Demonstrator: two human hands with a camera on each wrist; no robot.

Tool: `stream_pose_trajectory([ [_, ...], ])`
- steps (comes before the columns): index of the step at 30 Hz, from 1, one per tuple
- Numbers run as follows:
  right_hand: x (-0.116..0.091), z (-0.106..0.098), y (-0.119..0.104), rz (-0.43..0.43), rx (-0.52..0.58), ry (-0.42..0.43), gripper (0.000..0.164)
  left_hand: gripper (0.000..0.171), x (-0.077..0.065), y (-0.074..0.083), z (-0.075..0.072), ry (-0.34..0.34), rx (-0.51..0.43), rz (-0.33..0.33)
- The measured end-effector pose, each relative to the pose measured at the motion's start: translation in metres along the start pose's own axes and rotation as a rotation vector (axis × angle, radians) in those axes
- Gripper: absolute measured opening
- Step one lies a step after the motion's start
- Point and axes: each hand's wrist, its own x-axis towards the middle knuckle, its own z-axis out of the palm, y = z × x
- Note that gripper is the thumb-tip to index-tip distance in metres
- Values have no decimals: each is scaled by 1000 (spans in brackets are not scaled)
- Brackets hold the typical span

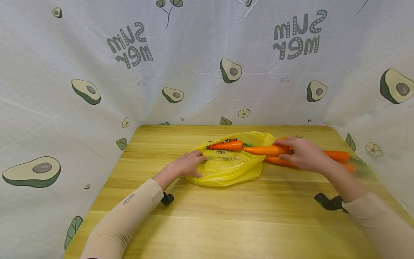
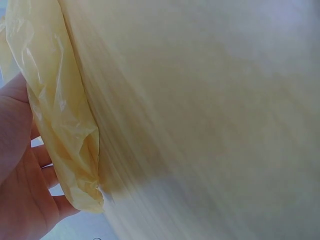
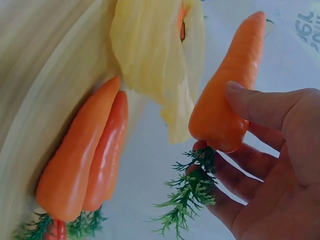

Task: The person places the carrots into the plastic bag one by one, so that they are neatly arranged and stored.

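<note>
A yellow plastic bag [image 1: 226,178] lies spread on the wooden table with its mouth facing up. One carrot [image 1: 226,145] with a green top rests in the bag. My left hand [image 1: 189,164] holds the bag's left rim; the left wrist view shows the yellow film [image 2: 65,115] between thumb and fingers. My right hand [image 1: 304,153] pinches another carrot [image 3: 227,95] near its thick end, its tip pointing left over the bag's right rim [image 1: 268,138]. In the right wrist view, green leaves [image 3: 187,195] hang below that carrot, by the fingers.
Several more carrots [image 1: 336,155] lie on the right of the wooden table [image 1: 226,223], some partly behind the right hand. Two of them [image 3: 75,155] lie side by side in the right wrist view. A white avocado-print cloth [image 1: 200,43] hangs around the table's back and sides.
</note>
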Motion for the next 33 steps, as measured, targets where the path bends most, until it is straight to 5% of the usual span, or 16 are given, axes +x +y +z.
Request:
stream_pose_trajectory([
  [33, 87, 36, -51, -74, 45, -113, 46, 75, 0, 3, -1, -6, 7, -5],
])
